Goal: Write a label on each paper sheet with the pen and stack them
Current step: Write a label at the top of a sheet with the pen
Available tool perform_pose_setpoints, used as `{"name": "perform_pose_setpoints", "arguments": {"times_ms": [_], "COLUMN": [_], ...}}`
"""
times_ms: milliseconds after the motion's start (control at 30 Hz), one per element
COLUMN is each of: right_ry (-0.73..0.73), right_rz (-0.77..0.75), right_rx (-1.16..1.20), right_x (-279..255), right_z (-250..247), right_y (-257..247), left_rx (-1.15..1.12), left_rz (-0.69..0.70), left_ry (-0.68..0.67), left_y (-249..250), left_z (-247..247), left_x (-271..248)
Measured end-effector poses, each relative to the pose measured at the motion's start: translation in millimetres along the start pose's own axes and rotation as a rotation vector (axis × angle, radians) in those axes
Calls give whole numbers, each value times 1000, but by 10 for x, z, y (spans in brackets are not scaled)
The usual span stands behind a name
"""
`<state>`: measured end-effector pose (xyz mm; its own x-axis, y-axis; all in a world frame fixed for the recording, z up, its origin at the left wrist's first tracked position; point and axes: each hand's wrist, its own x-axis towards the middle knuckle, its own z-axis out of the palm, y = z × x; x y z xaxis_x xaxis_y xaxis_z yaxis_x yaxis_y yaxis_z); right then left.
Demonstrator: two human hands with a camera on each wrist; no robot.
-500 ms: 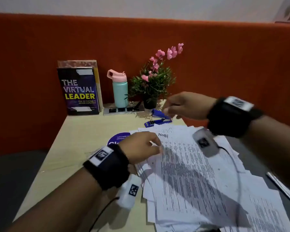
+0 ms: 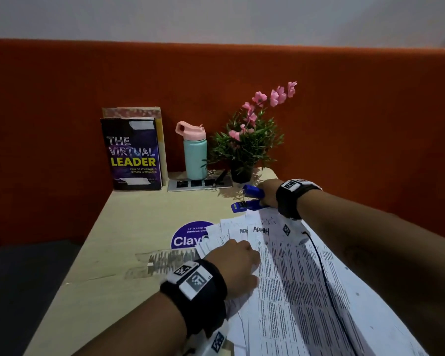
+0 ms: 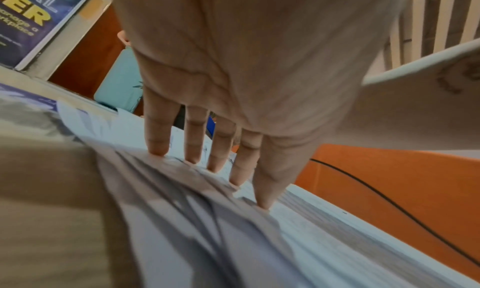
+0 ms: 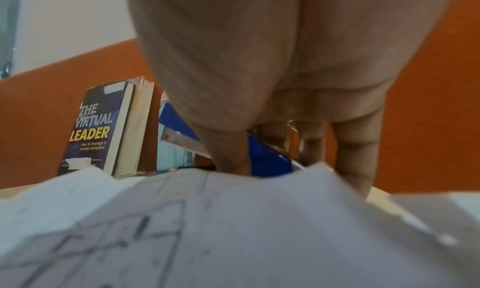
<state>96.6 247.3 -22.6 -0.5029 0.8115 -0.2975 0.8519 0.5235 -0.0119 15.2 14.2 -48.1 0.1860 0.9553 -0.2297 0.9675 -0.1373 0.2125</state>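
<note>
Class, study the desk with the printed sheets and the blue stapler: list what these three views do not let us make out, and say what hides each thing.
- Printed text on the paper sheets: too small in the head view, blurred in both wrist views.
- Right hand fingertips on the blue stapler: hidden by the hand's back in the head view, by a sheet's edge in the right wrist view.
- Second label beside "ADMIN": covered by the overlapping sheet.
- Purple sticker: partly under sheets.

book (image 2: 133,155) "the virtual leader", sheet (image 2: 272,242) "admin"
</note>
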Motion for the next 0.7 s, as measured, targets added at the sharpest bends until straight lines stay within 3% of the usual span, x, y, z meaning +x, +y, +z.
{"name": "perform_pose_setpoints", "arguments": {"times_ms": [333, 467, 567, 700], "right_ry": [432, 422, 325, 327], "right_rz": [-149, -235, -276, -298], "right_rx": [392, 678, 777, 548], "right_x": [-696, -1178, -1466, -1641], "right_z": [-322, -209, 12, 233], "right_y": [196, 239, 233, 229], "left_rx": [-92, -184, -319, -270], "left_rz": [8, -41, -153, -228], "left_ry": [46, 68, 220, 683], "left_y": [-38, -24, -20, 28], "left_z": [57, 24, -107, -449], "left_x": [-29, -45, -138, -291]}}
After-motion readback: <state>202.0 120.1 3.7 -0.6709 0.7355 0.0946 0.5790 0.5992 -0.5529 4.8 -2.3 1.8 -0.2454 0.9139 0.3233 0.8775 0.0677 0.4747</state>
